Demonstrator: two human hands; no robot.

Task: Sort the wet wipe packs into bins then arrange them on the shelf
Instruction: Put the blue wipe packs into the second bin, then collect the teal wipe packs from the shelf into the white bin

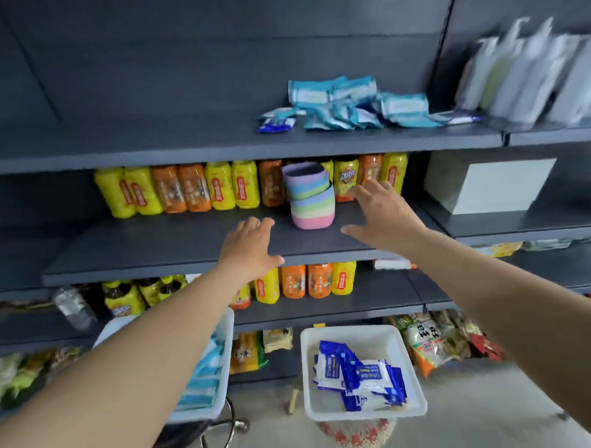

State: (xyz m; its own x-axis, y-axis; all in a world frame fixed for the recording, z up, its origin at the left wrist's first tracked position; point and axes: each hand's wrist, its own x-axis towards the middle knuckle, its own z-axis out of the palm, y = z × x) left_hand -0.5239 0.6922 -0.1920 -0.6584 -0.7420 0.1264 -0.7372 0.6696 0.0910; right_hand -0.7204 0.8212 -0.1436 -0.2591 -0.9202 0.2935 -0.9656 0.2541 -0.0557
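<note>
Wipe packs [347,108] on shelf; left hand [251,248], right hand [384,214] outstretched, grip spread, empty.

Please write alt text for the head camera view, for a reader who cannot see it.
Two open hands, left hand and right hand, reach toward a dark shelf holding nothing. Teal wipe packs lie piled on the shelf above; blue wipe packs fill a white bin below.

Before me stands a dark grey shelving unit [217,146] with a matching back panel [214,59] filling the upper frame. Along the bottom runs a pale grey floor [478,418]. At lower left I see a black stool with chrome legs [208,438]; at lower centre, a red-patterned stool [356,434].
</note>
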